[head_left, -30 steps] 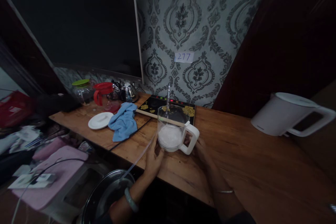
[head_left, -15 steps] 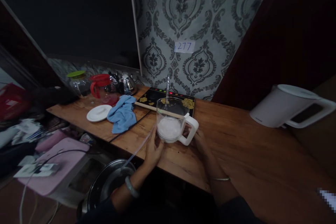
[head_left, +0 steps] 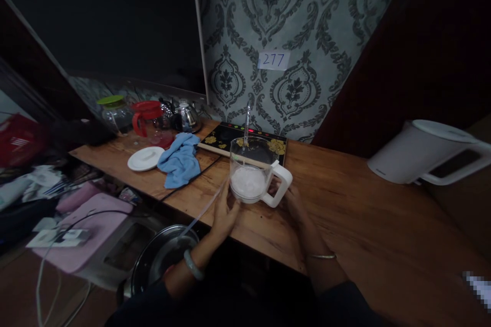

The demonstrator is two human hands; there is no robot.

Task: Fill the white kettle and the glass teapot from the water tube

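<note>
A clear glass jug (head_left: 248, 180) with a white handle (head_left: 281, 186) is between my hands, at the front of the wooden table. Its bottom looks whitish; I cannot tell whether this is water or the base. My left hand (head_left: 223, 214) wraps round the jug's lower left side, fingers partly hidden behind the glass. My right hand (head_left: 293, 202) is at the handle side, its fingers reaching behind the handle and partly hidden. Behind the jug rises a thin shiny spout (head_left: 247, 120), beside a black cooker panel (head_left: 220, 138) with gold flowers and a red light.
On the left lie a blue cloth (head_left: 179, 161) and a white lid (head_left: 146, 159). Behind them stand a red-lidded jug (head_left: 148, 122), a green-lidded jar (head_left: 115, 115) and a steel kettle (head_left: 188, 116). A white kettle (head_left: 418, 153) stands right. Below, a clear tube (head_left: 201, 213) enters a metal pot (head_left: 149, 250).
The view has shifted slightly. Both hands keep the same hold on the glass jug, which shows little movement.
</note>
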